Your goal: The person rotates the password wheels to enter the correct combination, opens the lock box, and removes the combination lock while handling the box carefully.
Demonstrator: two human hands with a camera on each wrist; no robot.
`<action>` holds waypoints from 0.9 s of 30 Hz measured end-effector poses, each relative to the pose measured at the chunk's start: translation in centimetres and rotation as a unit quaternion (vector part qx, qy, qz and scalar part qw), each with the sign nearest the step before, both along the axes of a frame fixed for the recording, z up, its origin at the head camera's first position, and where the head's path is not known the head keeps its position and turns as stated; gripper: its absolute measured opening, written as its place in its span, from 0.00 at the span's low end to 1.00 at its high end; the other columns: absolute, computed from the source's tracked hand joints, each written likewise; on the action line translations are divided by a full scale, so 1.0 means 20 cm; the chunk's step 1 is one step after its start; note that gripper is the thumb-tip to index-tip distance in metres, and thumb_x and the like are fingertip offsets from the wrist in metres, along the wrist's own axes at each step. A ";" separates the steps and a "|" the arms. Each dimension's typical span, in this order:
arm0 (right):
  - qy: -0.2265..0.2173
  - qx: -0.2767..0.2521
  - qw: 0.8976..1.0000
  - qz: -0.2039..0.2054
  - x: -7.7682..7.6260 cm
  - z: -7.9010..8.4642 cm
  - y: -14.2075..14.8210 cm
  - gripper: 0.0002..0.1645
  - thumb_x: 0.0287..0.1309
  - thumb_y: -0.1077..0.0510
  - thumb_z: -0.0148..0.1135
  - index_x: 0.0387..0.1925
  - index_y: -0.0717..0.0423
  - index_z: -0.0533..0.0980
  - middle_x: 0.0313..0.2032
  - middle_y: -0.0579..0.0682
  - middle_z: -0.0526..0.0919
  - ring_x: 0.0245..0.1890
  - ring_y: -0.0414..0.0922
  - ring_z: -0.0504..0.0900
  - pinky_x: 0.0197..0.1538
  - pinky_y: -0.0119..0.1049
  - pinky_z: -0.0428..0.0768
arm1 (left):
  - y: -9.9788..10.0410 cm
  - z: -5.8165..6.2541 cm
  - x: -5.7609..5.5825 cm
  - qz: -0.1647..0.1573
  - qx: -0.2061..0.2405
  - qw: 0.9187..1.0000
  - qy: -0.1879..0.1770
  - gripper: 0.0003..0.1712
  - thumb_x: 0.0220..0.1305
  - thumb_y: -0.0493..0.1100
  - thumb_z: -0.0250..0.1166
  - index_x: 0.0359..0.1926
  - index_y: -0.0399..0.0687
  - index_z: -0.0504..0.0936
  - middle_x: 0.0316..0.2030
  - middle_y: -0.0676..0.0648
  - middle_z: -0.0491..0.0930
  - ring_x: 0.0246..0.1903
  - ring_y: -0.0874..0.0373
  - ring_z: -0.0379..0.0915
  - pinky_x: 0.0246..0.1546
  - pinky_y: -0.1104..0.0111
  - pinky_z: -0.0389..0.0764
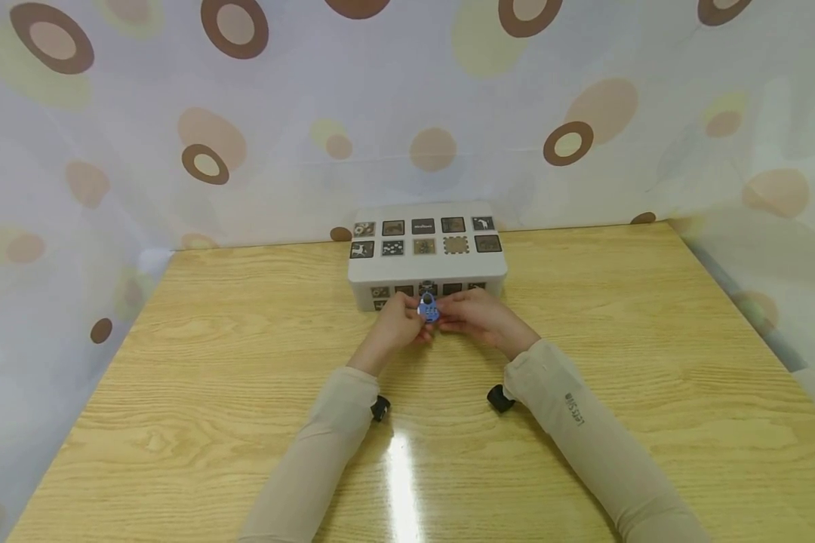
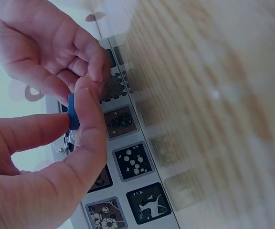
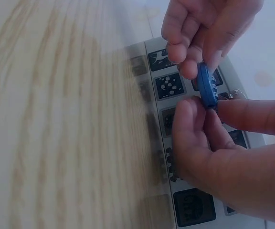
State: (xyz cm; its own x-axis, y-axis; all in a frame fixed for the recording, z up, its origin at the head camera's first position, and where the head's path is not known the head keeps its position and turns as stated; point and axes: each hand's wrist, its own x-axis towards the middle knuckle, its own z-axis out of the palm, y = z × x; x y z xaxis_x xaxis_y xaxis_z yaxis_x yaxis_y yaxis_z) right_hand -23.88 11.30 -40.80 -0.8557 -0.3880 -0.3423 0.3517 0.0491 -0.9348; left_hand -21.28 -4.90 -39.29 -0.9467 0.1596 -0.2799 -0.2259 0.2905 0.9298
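A small blue combination padlock point(image 1: 429, 310) hangs in front of the latch point(image 1: 428, 287) of a white box point(image 1: 428, 265) printed with dark picture squares. My left hand point(image 1: 398, 323) pinches the padlock's left side between thumb and fingers. On its other side my right hand point(image 1: 478, 318) holds the lock by its edge. In the right wrist view the blue padlock point(image 3: 207, 86) shows its row of number dials between both hands' fingertips. Seen edge-on in the left wrist view, the padlock point(image 2: 72, 112) sits between the thumb and a finger. Whether its shackle passes through the latch I cannot tell.
The box stands at the back of a wood-grain table point(image 1: 244, 362), close to a white curtain point(image 1: 380, 113) with brown circles. Black wrist cameras point(image 1: 499, 398) sit under both sleeves, just above the tabletop. Light glares on the table's near middle.
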 end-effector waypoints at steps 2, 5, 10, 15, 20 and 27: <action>-0.001 0.001 1.000 -0.005 0.00 0.00 0.00 0.23 0.68 0.68 0.48 0.59 0.82 0.63 0.38 0.53 0.80 0.35 0.39 0.81 0.51 0.34 0.81 | 0.00 0.00 0.00 0.001 -0.004 1.000 -0.001 0.13 0.65 0.24 0.49 0.51 0.27 0.64 0.30 0.38 0.76 0.25 0.53 0.77 0.38 0.62 0.85; -0.006 0.001 1.000 -0.014 0.00 -0.01 0.00 0.23 0.68 0.69 0.48 0.60 0.81 0.63 0.40 0.56 0.79 0.34 0.39 0.82 0.51 0.35 0.81 | 0.00 0.00 0.00 0.005 -0.009 1.000 -0.001 0.11 0.65 0.24 0.50 0.48 0.27 0.65 0.33 0.34 0.78 0.28 0.48 0.79 0.39 0.62 0.85; -0.002 0.002 1.000 -0.027 0.00 -0.01 -0.01 0.23 0.67 0.70 0.48 0.60 0.80 0.63 0.40 0.58 0.79 0.32 0.39 0.82 0.48 0.34 0.82 | -0.01 0.00 0.01 0.007 -0.026 0.999 0.019 0.08 0.64 0.24 0.53 0.44 0.28 0.66 0.33 0.33 0.78 0.32 0.43 0.81 0.37 0.62 0.85; 0.004 0.009 0.999 -0.035 0.01 -0.01 -0.02 0.22 0.67 0.71 0.49 0.59 0.81 0.64 0.39 0.58 0.79 0.30 0.39 0.82 0.45 0.34 0.83 | -0.04 0.00 0.02 -0.013 -0.107 0.992 0.067 0.07 0.63 0.28 0.58 0.41 0.29 0.70 0.32 0.36 0.79 0.33 0.46 0.81 0.32 0.68 0.82; 0.006 0.013 0.999 -0.043 0.02 -0.01 -0.04 0.22 0.67 0.71 0.48 0.58 0.82 0.64 0.43 0.63 0.78 0.30 0.38 0.81 0.45 0.33 0.83 | -0.05 -0.01 0.02 -0.033 -0.193 0.973 0.122 0.07 0.63 0.33 0.61 0.38 0.33 0.72 0.30 0.41 0.77 0.31 0.52 0.74 0.32 0.67 0.77; 0.002 0.011 0.998 -0.060 0.03 -0.01 -0.05 0.21 0.66 0.72 0.48 0.57 0.83 0.64 0.48 0.68 0.75 0.29 0.39 0.81 0.45 0.33 0.83 | -0.01 0.00 0.02 -0.032 -0.283 0.945 0.160 0.14 0.60 0.40 0.68 0.36 0.34 0.72 0.28 0.44 0.74 0.29 0.51 0.70 0.30 0.63 0.75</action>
